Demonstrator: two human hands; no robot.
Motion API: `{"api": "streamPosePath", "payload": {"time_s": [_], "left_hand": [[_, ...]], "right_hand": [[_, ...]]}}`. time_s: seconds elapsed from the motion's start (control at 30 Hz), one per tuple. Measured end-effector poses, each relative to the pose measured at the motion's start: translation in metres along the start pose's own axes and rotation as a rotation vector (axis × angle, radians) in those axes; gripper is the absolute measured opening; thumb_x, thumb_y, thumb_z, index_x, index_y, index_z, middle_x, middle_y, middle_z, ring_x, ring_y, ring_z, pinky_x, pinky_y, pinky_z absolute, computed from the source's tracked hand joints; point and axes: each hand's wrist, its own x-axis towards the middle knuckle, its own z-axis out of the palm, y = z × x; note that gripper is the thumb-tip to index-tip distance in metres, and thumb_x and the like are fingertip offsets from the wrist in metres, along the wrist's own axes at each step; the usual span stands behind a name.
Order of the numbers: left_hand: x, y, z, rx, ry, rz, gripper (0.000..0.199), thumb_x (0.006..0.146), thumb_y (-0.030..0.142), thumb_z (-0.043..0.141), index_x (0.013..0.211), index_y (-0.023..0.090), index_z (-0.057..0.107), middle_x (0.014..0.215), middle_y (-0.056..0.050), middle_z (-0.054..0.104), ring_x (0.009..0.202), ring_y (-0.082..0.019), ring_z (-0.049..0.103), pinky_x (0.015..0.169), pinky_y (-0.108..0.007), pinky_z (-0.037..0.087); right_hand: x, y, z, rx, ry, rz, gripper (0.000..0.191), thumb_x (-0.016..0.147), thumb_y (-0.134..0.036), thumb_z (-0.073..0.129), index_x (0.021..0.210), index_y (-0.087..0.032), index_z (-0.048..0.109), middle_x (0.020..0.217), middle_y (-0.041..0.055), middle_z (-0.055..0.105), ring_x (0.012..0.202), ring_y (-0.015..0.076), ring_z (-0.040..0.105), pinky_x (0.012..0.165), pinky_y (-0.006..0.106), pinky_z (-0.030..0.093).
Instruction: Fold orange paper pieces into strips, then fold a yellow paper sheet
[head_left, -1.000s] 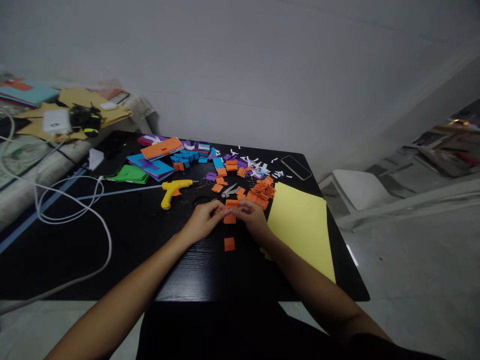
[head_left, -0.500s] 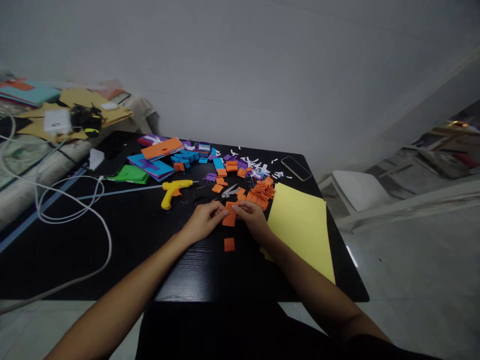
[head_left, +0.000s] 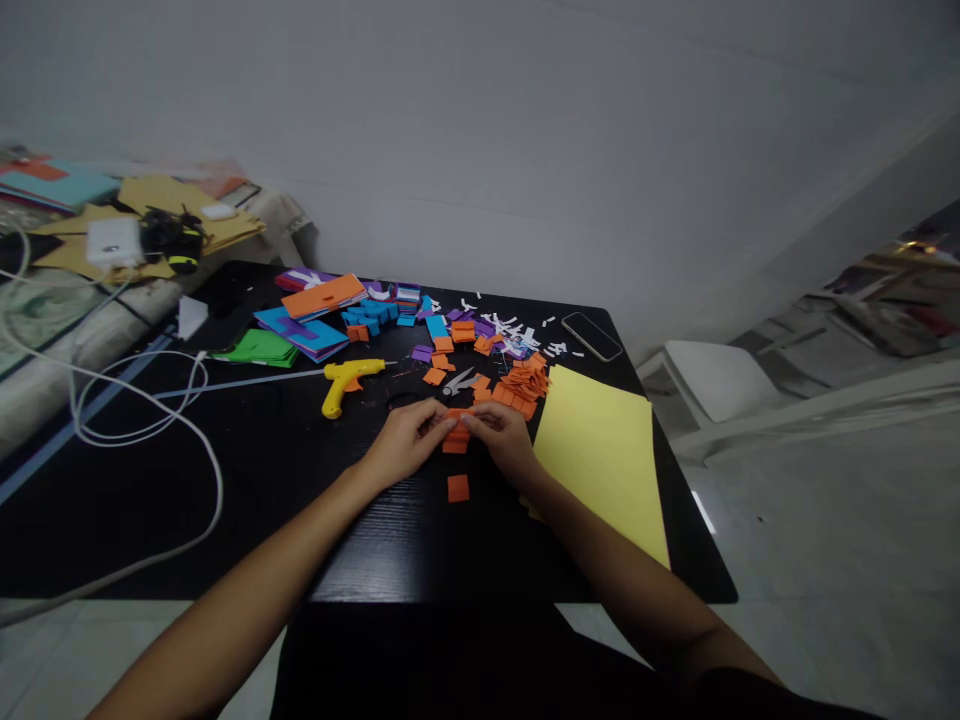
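An orange piece of paper (head_left: 455,440) is held between my two hands, with a fold line across it. My left hand (head_left: 409,438) pinches its left edge, and my right hand (head_left: 502,438) pinches the right edge with the thumb on top. Just below lies a small orange paper square (head_left: 458,488), apart from both hands. Beyond my fingers are scissors (head_left: 459,382) with open blades, their handles partly hidden by my left hand. A pile of folded orange paper pieces (head_left: 525,382) sits past my right hand.
A yellow glue gun (head_left: 345,385) lies left of my hands. Yellow sheets (head_left: 600,450) sit under my right forearm. Farther back are white paper scraps (head_left: 514,335), a phone (head_left: 592,336), green paper (head_left: 259,349) and orange packs (head_left: 325,297). A white cable (head_left: 214,465) loops across the left side.
The orange paper between my hands was flat and has been bent, so a crease now crosses it and it looks shorter. Both hands stay in nearly the same place.
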Motion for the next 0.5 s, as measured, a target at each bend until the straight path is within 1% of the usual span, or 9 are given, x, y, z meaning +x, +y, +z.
{"api": "streamPosePath", "payload": {"time_s": [0.13, 0.33, 0.5], "left_hand": [[0.0, -0.0018, 0.0002, -0.024, 0.006, 0.0, 0.03, 0.099, 0.039, 0.057, 0.078, 0.018, 0.059, 0.07, 0.002, 0.056, 0.066, -0.013, 0.052, 0.061, -0.024, 0.036], [-0.0003, -0.0037, 0.0012, -0.034, 0.008, -0.025, 0.028, 0.096, 0.035, 0.059, 0.075, 0.017, 0.058, 0.068, 0.003, 0.055, 0.063, -0.012, 0.05, 0.06, -0.023, 0.036], [-0.0004, -0.0032, 0.0013, -0.041, 0.021, -0.022, 0.031, 0.098, 0.039, 0.058, 0.077, 0.016, 0.061, 0.068, 0.004, 0.055, 0.064, -0.012, 0.05, 0.061, -0.024, 0.037]], "right_hand": [[-0.0002, 0.0008, 0.0001, 0.013, -0.021, -0.001, 0.024, 0.072, -0.042, 0.083, 0.081, -0.023, 0.073, 0.082, 0.0005, 0.075, 0.08, 0.0196, 0.07, 0.084, 0.035, 0.055], [0.0, 0.0037, -0.0005, -0.034, -0.057, -0.047, 0.026, 0.074, -0.045, 0.082, 0.079, -0.021, 0.074, 0.079, 0.001, 0.075, 0.076, 0.0192, 0.069, 0.077, 0.033, 0.055], [0.0012, 0.0048, -0.0022, -0.05, -0.047, -0.037, 0.025, 0.073, -0.045, 0.083, 0.079, -0.022, 0.076, 0.078, 0.0016, 0.076, 0.074, 0.02, 0.07, 0.073, 0.033, 0.055]]}}
